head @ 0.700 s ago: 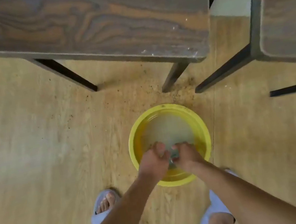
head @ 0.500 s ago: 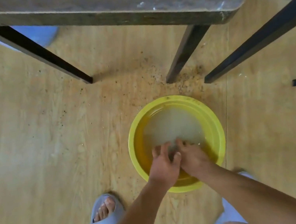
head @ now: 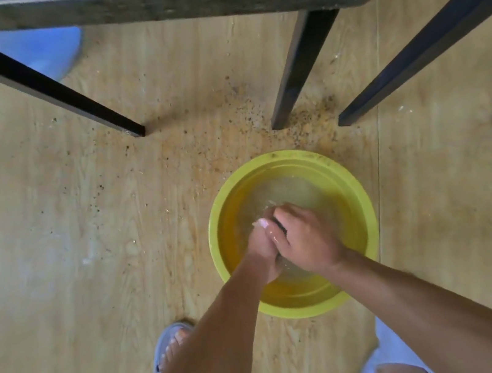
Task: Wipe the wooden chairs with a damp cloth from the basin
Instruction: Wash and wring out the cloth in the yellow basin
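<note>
A yellow basin (head: 357,201) of cloudy water stands on the wood-look floor in front of my feet. Both my hands are down inside it, pressed together. My left hand (head: 261,250) and my right hand (head: 306,238) are closed around a cloth (head: 280,225), of which only a small dark bit shows between the fingers. The wooden chair seat (head: 164,2) runs across the top of the view, with its black legs (head: 302,64) coming down just beyond the basin.
Brown grit is scattered on the floor (head: 308,118) around the chair legs. A second chair's black legs (head: 423,51) slant in from the right. A pale blue object (head: 36,48) lies under the chair at the left. My slippered feet (head: 170,349) flank the basin.
The view has dropped closer to the basin. My hands have gone from side by side with fingers reaching into the water to clasped together around the cloth.
</note>
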